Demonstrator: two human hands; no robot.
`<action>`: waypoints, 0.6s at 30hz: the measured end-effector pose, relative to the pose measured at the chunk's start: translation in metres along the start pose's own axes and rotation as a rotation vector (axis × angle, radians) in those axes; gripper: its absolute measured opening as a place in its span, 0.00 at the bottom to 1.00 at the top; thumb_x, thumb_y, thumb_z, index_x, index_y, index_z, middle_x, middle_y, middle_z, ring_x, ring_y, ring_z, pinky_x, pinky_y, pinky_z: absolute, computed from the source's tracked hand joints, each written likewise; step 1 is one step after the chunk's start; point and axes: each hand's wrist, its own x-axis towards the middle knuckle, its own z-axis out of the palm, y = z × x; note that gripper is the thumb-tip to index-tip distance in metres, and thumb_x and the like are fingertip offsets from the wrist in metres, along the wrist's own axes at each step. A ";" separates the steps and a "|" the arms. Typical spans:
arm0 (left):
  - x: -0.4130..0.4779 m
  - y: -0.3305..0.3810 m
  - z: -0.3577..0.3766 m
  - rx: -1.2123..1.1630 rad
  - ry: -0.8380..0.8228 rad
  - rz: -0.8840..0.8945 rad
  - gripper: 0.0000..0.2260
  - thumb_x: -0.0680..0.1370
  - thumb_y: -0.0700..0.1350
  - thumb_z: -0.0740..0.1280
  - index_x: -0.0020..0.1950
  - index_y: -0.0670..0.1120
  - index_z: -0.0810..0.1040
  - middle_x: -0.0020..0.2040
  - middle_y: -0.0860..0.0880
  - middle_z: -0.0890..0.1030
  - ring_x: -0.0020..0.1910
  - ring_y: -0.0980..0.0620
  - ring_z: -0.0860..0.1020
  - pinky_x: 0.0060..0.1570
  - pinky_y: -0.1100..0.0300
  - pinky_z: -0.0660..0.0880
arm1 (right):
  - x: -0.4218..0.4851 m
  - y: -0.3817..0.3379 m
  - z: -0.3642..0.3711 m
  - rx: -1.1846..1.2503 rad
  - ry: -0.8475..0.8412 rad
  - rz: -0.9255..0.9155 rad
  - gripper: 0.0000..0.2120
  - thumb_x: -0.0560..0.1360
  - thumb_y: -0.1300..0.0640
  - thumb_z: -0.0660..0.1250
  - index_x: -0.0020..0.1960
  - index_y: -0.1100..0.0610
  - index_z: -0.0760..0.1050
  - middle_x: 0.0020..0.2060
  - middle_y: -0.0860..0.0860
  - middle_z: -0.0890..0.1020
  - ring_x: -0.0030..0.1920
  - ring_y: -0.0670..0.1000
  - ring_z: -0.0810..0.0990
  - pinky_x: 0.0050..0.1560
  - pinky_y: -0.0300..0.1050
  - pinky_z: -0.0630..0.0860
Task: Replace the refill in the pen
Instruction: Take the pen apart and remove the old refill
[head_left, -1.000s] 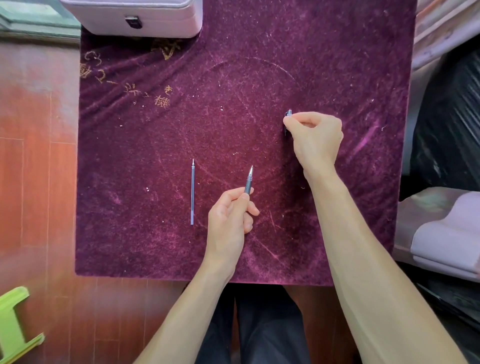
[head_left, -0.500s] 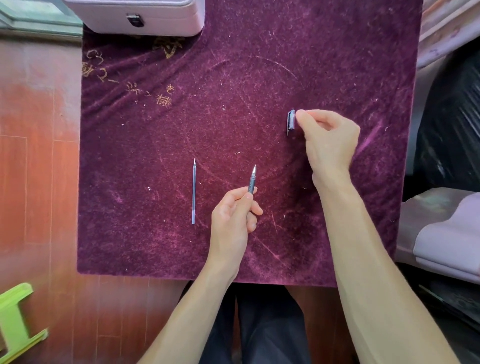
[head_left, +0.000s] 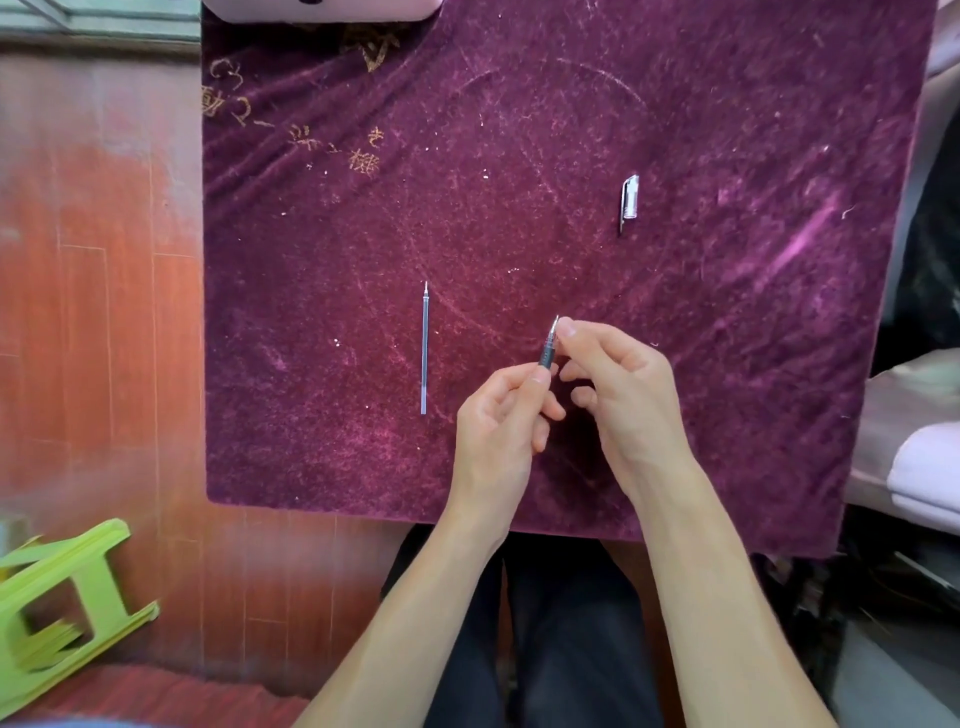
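Head view, centre frame: left hand (head_left: 506, 415) grips the pen (head_left: 548, 347), right hand (head_left: 618, 382) pinches its tip, which may slip off and roll away.

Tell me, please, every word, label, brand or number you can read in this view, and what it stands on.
Gold embroidered characters on the purple velvet cloth, far left corner: present, but creased and seen at an angle, so not readable.
Pen, pen cap, spare refill: no print visible.
Pale case at the far edge: no lettering visible.
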 end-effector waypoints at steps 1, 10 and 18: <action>0.000 -0.001 -0.002 0.028 -0.001 0.009 0.10 0.80 0.50 0.67 0.55 0.47 0.85 0.36 0.52 0.81 0.29 0.59 0.72 0.34 0.66 0.72 | 0.001 0.000 -0.002 -0.003 -0.001 -0.004 0.10 0.79 0.44 0.75 0.50 0.49 0.90 0.39 0.41 0.87 0.40 0.37 0.81 0.46 0.44 0.75; 0.001 0.005 -0.013 0.215 0.010 0.137 0.09 0.82 0.48 0.68 0.54 0.46 0.85 0.34 0.52 0.82 0.28 0.55 0.70 0.30 0.61 0.70 | 0.008 -0.010 -0.006 -0.106 -0.058 -0.029 0.08 0.75 0.44 0.79 0.42 0.48 0.90 0.43 0.40 0.90 0.37 0.34 0.81 0.46 0.37 0.74; 0.008 0.006 -0.025 0.181 -0.086 0.127 0.10 0.83 0.46 0.67 0.53 0.42 0.86 0.33 0.52 0.80 0.26 0.56 0.66 0.28 0.61 0.64 | 0.007 -0.006 -0.007 -0.096 -0.089 -0.050 0.09 0.77 0.45 0.77 0.39 0.45 0.88 0.42 0.38 0.89 0.38 0.34 0.81 0.44 0.38 0.74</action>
